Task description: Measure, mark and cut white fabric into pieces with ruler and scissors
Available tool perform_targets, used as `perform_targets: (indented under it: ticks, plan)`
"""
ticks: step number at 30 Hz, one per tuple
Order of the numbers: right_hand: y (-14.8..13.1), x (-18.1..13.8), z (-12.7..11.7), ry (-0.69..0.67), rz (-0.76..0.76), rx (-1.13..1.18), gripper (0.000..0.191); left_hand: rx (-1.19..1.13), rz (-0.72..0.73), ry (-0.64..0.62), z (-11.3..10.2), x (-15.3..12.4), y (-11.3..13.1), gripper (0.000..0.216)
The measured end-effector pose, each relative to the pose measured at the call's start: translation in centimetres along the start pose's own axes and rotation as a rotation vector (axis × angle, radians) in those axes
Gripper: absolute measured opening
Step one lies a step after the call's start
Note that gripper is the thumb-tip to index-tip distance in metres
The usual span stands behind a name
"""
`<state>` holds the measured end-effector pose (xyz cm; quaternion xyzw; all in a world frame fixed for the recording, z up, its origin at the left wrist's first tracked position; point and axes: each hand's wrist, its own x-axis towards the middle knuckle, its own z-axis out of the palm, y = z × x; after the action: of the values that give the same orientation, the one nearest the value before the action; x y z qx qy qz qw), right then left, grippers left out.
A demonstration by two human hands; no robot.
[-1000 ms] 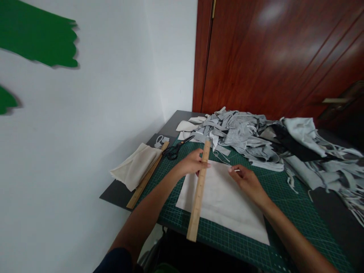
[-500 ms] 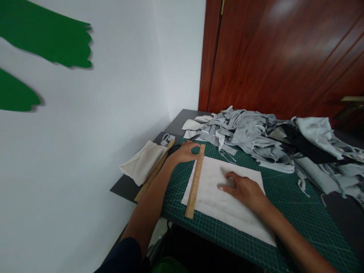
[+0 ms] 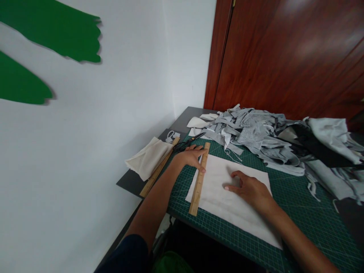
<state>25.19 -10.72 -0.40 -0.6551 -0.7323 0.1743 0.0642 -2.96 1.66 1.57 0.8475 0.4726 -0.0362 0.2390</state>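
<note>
My left hand [image 3: 193, 157] lies over the far half of a wooden ruler [image 3: 197, 193], thumb and forefinger spread along it and touching it. The ruler rests lengthwise near the left edge of a white cloth piece [image 3: 224, 201], which lies flat on a green cutting mat [image 3: 301, 204]. Over the cloth's right part is my right hand [image 3: 251, 191], thumb and forefinger curved apart, with nothing between them. Whether its fingertips touch the cloth, I cannot tell. Dark-handled scissors [image 3: 187, 143] lie just beyond my left hand.
Left of the mat, a second wooden ruler [image 3: 159, 168] lies beside folded cream cloth [image 3: 149, 157]. White-handled scissors [image 3: 170, 135] are behind it. A heap of grey fabric scraps [image 3: 256, 131] covers the table's back. A white wall [image 3: 127, 94] and a wooden door [image 3: 284, 57] bound the table.
My left thumb has slid nearer along the ruler and its fingers have spread, uncovering more of the dark scissors. My right hand stays in place. The view has shifted slightly.
</note>
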Motion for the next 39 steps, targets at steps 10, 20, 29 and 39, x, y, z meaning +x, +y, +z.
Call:
perform_targets:
  ticks: [10,20,29,39]
  plan:
    - [0.0,0.0,0.1,0.019,0.008,-0.002,0.057,0.013,-0.011,0.036,0.4,0.0,0.7,0.138]
    - [0.0,-0.2,0.0,0.019,-0.003,-0.007,0.055,0.018,-0.042,-0.041,-0.1,-0.2,0.5,0.139]
    - [0.5,-0.3,0.5,0.049,-0.027,0.019,0.061,-0.027,-0.06,-0.017,-0.2,-0.5,0.9,0.141]
    - [0.3,-0.4,0.6,0.053,-0.03,0.026,0.063,0.002,-0.055,-0.048,-0.2,-0.6,1.4,0.139]
